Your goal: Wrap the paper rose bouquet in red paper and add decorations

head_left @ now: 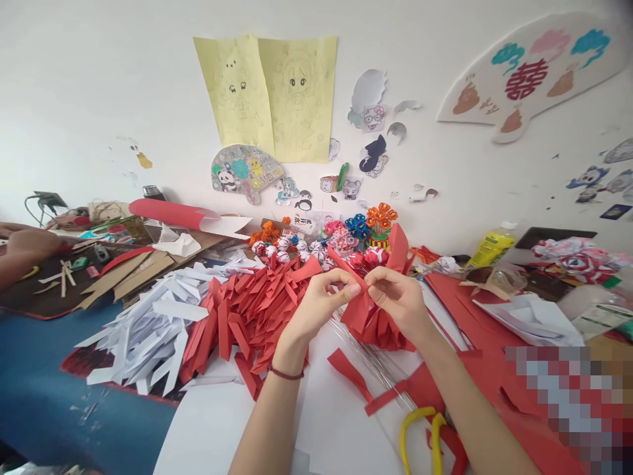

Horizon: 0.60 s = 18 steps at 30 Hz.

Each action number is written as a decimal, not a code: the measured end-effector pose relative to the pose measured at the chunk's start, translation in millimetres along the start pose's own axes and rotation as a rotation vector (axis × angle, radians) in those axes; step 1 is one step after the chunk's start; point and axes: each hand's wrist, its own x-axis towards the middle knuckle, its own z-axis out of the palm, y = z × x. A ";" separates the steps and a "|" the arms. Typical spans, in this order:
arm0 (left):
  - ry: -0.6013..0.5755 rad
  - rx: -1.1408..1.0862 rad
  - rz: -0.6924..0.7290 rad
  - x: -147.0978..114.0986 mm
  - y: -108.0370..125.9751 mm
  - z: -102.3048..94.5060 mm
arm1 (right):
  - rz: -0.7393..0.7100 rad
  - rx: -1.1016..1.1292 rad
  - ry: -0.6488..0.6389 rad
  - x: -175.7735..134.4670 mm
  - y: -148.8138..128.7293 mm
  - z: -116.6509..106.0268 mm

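Note:
My left hand (321, 297) and my right hand (399, 302) are close together, each with thumb and fingers pinched on a red paper strip (357, 309). Its middle lies between my fingertips, which partly hide it. Left of my hands spreads a heap of red folded paper strips (257, 300), and beyond it a heap of white paper strips (148, 330). Thin metal wires (376, 369) run across white paper sheets (326, 409) below my hands. Scissors with yellow handles (436, 432) lie near my right forearm, beside loose red paper scraps (349, 373).
Flowers in orange (382, 219) and blue (358, 226) stand at the back by the wall. Red sheets (459, 310) and a yellow bottle (494, 244) are on the right. At the far left, another person's hand (34, 245) is over a dark mat (30, 290).

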 end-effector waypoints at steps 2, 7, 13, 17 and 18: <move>-0.027 -0.073 -0.043 0.1 -1.6 1.4 | -0.011 0.013 -0.013 0.2 0.2 -0.3; -0.099 -0.112 -0.076 0.5 -2.6 1.7 | -0.041 -0.007 -0.046 0.6 0.2 -0.3; -0.114 -0.127 -0.100 -0.8 -0.4 0.2 | -0.051 -0.017 -0.035 0.2 -1.3 0.3; -0.052 -0.073 -0.074 -1.5 5.2 0.0 | -0.045 -0.062 0.087 -0.9 -1.4 -1.3; -0.034 -0.041 -0.060 -1.4 6.1 0.1 | -0.043 -0.079 0.119 -1.2 -1.2 -1.8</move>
